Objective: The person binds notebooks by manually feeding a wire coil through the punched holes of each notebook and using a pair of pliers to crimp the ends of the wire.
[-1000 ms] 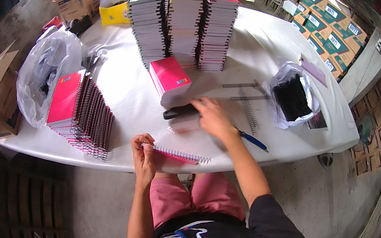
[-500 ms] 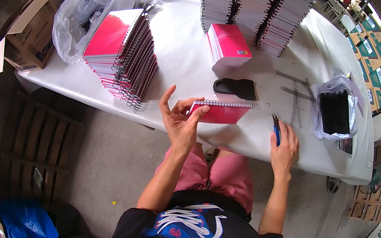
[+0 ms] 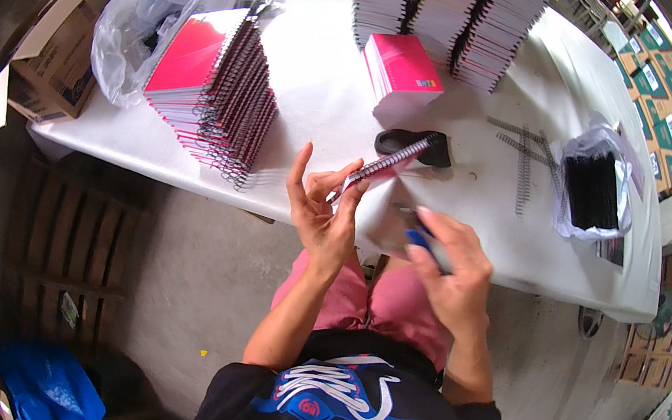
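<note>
A red spiral-bound notebook (image 3: 387, 164) is pinched near its lower end by my left hand (image 3: 326, 217). It is turned nearly edge-on, its coiled spine facing up and slanting toward the far right. My right hand (image 3: 459, 274) grips blue-handled pliers (image 3: 425, 244), blurred by motion, with the jaws toward the notebook's near end but apart from it. Behind the notebook lies a dark oblong object (image 3: 433, 150) on the white-covered table. Several loose wire coils (image 3: 523, 174) lie to the right, beside a plastic bag filled with black coils (image 3: 592, 193).
A stack of pink-covered spiral notebooks (image 3: 192, 64) stands at left, with a clear plastic bag (image 3: 120, 44) and an open cardboard box (image 3: 54, 77) beyond. Unbound pink-covered pads (image 3: 403, 61) sit before tall notebook stacks (image 3: 441, 16). A wooden slatted seat (image 3: 71, 243) is at lower left.
My right hand has lifted from the table and moved left with the pliers, toward the notebook. My left hand has turned the notebook from showing its cover to nearly edge-on, its far end raised.
</note>
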Motion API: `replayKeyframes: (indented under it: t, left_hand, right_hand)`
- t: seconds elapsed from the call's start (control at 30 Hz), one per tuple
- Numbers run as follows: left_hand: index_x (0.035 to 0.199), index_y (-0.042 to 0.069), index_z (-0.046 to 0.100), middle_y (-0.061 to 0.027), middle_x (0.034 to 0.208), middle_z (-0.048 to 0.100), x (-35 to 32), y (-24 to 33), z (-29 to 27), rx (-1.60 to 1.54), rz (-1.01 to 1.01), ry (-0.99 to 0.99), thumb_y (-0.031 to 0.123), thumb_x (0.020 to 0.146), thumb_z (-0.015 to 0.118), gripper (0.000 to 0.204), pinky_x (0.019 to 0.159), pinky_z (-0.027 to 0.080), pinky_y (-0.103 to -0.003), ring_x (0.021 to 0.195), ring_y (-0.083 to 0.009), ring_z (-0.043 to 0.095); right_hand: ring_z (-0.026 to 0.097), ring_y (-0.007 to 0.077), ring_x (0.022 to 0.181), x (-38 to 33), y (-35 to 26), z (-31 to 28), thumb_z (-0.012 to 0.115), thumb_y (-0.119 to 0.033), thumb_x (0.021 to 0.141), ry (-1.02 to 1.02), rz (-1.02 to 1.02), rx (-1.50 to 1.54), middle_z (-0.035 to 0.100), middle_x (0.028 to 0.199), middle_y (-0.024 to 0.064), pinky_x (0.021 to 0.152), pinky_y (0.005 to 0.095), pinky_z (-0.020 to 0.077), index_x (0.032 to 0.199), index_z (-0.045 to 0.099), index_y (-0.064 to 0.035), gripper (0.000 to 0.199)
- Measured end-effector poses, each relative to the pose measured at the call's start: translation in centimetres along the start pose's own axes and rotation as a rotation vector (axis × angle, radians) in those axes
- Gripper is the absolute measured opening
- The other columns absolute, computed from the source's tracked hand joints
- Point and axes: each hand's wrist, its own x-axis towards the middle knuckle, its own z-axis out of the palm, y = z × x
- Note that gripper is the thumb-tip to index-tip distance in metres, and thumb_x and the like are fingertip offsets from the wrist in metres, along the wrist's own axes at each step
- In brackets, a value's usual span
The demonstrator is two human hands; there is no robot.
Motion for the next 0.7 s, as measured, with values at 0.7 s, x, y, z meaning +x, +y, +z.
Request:
replayKeyframes:
  t: [0.7]
  left_hand:
    - [0.135,0.002,0.027,-0.0164,0.097,0.066,0.1,0.9,-0.2,0.138,0.233,-0.027,-0.005,0.080,0.064,0.066,0.075,0.044,-0.024,0.080,-0.0115,0.054]
  right_hand:
    - [0.064,0.0204,0.078,0.8,0.2,2.3,0.045,-0.031,0.096,-0.519,0.801,1.543,0.062,0.096,0.0132,0.064,0.0311,0.0536,0.115,0.052,-0.0006,0.036]
